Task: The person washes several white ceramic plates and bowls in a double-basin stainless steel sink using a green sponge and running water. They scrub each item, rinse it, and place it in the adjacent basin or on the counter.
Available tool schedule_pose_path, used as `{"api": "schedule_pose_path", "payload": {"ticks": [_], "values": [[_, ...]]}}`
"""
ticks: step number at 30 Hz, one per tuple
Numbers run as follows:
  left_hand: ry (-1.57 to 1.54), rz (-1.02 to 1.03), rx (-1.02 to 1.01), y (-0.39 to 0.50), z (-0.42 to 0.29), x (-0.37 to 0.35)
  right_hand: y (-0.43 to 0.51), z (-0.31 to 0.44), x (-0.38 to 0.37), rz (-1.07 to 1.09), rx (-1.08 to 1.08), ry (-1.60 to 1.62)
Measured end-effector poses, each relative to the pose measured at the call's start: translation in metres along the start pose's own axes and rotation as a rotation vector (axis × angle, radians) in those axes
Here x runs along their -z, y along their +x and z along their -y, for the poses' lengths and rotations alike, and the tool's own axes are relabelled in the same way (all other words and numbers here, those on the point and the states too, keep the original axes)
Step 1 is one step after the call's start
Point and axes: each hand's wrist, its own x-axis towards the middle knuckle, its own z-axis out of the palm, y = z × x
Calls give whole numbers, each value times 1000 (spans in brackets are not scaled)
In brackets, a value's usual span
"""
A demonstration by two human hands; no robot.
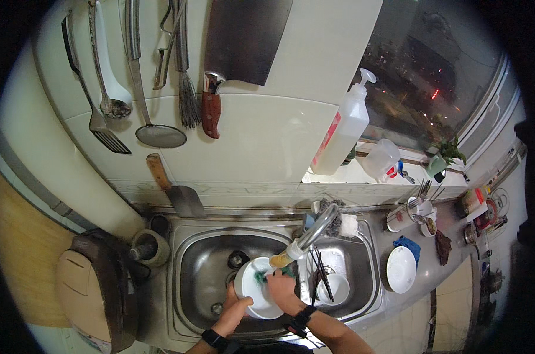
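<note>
A large white bowl (262, 306) is tilted over the left basin of a stainless steel double sink (197, 270). My left hand (233, 310) grips it by the lower left rim, thumb over the edge. My right hand (281, 288) is at the bowl's inner right side, with fingers curled on a green scrubbing pad (260, 277) that shows on both sides of them. The faucet (314, 230) hangs just above that hand and hides part of the rim. In the right basin, dark chopsticks (321, 270) lean across a small white bowl (338, 288).
A white plate (401, 270) and a blue cloth (407, 246) lie on the counter at right, before a utensil holder (399, 217). Behind the faucet stands a wire rack (357, 232) with sponges. A stone mortar (154, 252) and a rice cooker (88, 292) stand left. A cleaver (245, 42) hangs above.
</note>
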Motion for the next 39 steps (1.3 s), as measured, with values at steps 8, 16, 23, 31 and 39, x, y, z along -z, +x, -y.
{"api": "schedule_pose_path", "payload": {"ticks": [8,16,23,31,39], "values": [[214,-127,61,25,-8,-4,-49,-4,6,492,334,1179],[218,200,233,40,-20,19,-49,19,45,186,177,1341],[-170,379,329,66,51,40,-67,-35,85,522,-179,2189],[-727,297,258,29,29,21,-34,-50,-43,383,-471,2542],[-309,-289,81,28,14,11,-17,2,-43,-306,-426,1408]]}}
